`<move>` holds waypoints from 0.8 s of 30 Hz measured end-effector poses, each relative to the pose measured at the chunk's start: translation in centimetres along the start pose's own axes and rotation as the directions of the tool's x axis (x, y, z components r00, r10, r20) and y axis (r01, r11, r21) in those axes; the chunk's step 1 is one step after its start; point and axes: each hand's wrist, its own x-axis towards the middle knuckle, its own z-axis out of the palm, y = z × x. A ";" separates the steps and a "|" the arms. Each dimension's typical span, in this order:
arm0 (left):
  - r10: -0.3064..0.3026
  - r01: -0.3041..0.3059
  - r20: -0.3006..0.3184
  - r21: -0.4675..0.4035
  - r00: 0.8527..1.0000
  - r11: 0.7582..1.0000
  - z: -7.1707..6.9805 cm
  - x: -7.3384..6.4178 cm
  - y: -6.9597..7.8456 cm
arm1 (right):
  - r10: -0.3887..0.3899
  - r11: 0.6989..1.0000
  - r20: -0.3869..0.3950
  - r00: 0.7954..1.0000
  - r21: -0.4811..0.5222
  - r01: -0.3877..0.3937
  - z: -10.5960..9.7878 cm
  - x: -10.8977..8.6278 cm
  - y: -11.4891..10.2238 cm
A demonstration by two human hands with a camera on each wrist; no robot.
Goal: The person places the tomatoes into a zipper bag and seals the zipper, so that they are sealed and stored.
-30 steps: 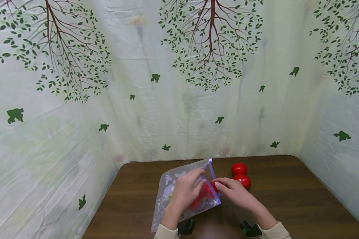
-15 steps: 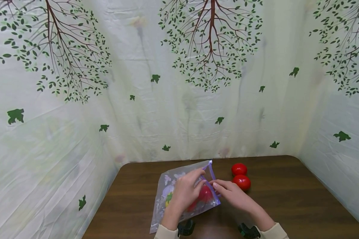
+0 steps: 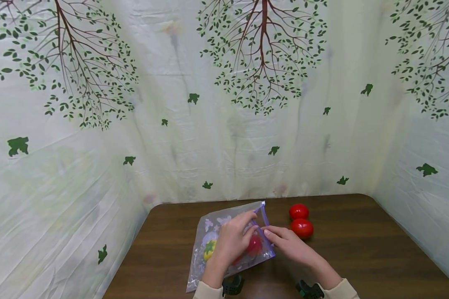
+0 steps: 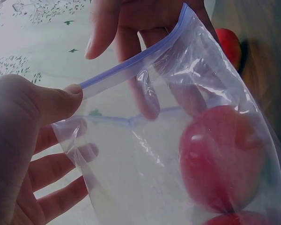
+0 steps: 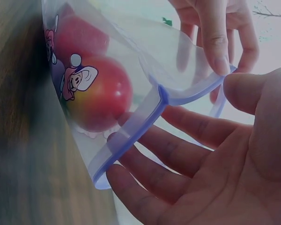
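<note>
A clear zip bag with a purple-blue zip edge lies tilted on the table, its mouth toward the right. My left hand pinches the mouth's edge between thumb and fingers, as the left wrist view shows. The straight fingers of my right hand reach into the mouth, the thumb held apart. Through the film I see red, apple-like fruit, one with a yellow patch. A yellow-and-green item also shows in the bag, partly hidden by my left hand.
Two glossy red round fruits sit close together on the brown wooden table, beyond my right hand. Behind the table hangs a pale curtain printed with trees and leaves.
My right hand has moved slightly left at the bag's mouth. The red fruit near the mouth has shifted deeper into the bag, and the yellow-and-green item shows more. My left hand stays put.
</note>
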 end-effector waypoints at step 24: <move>0.012 -0.012 0.007 -0.010 1.000 1.000 0.2 0.0 0.0 | -0.036 0.995 0.096 0.995 0.101 0.027 1.5 0.1 0.1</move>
